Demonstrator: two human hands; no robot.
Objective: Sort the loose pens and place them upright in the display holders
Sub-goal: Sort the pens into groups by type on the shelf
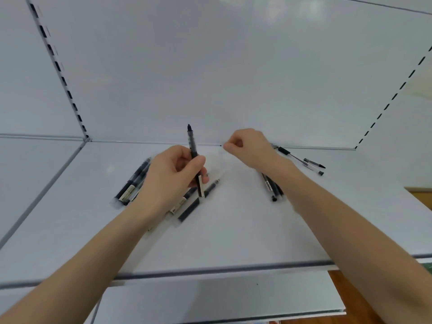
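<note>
A black pen (pixel 192 141) stands nearly upright in the left hand (pixel 173 176), its dark tip pointing up and a pale label band showing at its lower end just below the fingers. The thumb and curled fingers of that hand pinch the barrel around its middle, lifting it off the shelf (pixel 233 230). The right hand (pixel 247 146), to the right of the held pen and a little farther back, has its fingers curled in with thumb against forefinger; a tiny dark speck shows at the pinch, but I cannot tell whether anything is held. More loose pens lie flat on the shelf: a small bundle (pixel 133 183) just left of the left hand, several dark ones (pixel 189 204) partly hidden under the left hand and wrist, another cluster (pixel 272 188) beneath the right wrist, and a few clear-barrelled pens (pixel 304 160) just right of the right hand near the back edge. Behind both hands rises a plain white back panel (pixel 210 66), flanked by slotted uprights (pixel 58 66). A lower shelf (pixel 210 298) shows beneath the forearms.
</note>
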